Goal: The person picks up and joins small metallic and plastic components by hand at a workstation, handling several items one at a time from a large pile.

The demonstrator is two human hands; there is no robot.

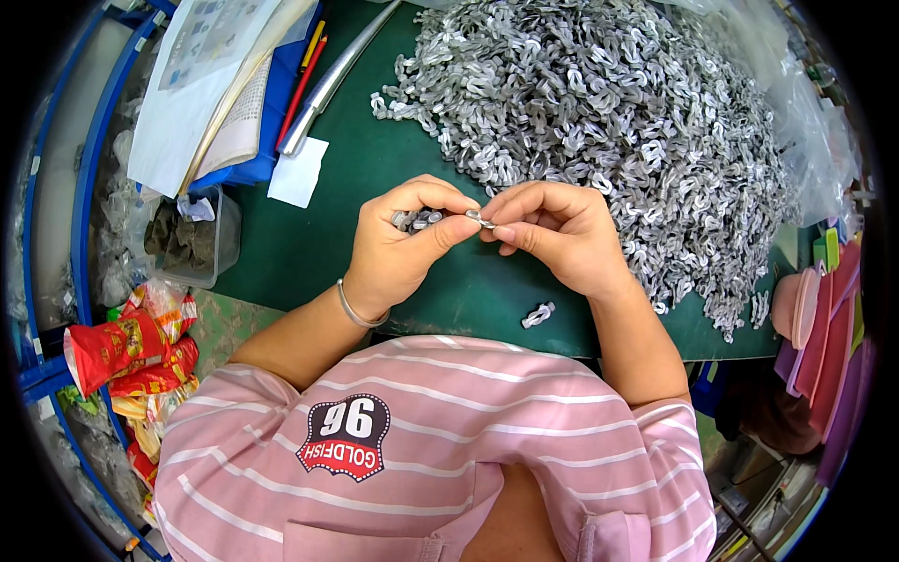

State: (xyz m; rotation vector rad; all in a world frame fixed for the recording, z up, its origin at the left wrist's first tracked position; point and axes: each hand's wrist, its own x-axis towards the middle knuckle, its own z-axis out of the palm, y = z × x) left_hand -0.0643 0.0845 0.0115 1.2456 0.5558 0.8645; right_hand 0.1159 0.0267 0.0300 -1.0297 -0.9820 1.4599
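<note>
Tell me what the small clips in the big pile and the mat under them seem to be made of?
The clips in the pile look like bare metal: silvery grey with bright glints, probably steel or aluminium. The mat looks like matte dark green rubber or vinyl, flat and without shine, though that is uncertain.

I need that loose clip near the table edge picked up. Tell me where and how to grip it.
Probably pinch the clip across its narrow middle, coming straight down from above. It lies flat on the green mat, apart from the pile, with bare mat on all sides, so thumb and finger can close on both long edges.
</note>
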